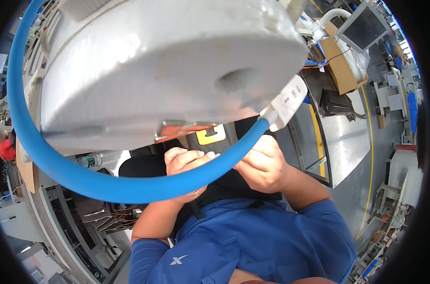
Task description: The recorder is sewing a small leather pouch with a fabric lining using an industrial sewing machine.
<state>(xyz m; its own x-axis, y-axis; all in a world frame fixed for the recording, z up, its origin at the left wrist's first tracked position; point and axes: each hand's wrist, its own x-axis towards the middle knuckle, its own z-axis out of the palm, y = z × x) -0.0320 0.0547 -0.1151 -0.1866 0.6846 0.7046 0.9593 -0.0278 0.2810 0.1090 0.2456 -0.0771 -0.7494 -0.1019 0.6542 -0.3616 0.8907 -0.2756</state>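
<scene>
Both of my hands are in front of me, beneath a large white rounded machine housing (177,71) that fills the upper view. My left hand (182,163) has its fingers curled, and a thick blue cable (144,189) crosses in front of part of it. Close by on the right, my right hand (262,165) is closed with its fingers folded inward. Whatever lies between the fingers is too small or hidden to make out. Just beyond the hands are a yellow piece with a black mark (211,135) and a red part with a metal edge (179,131). A white connector (289,102) ends the cable.
To the right, a light worktable (352,151) bears a dark bag (338,102); a cardboard box (340,66) and a screen on an arm (363,27) stand behind. A plastic bottle (89,161) and bundled wires (113,222) are at left. Another person (5,149) is far left.
</scene>
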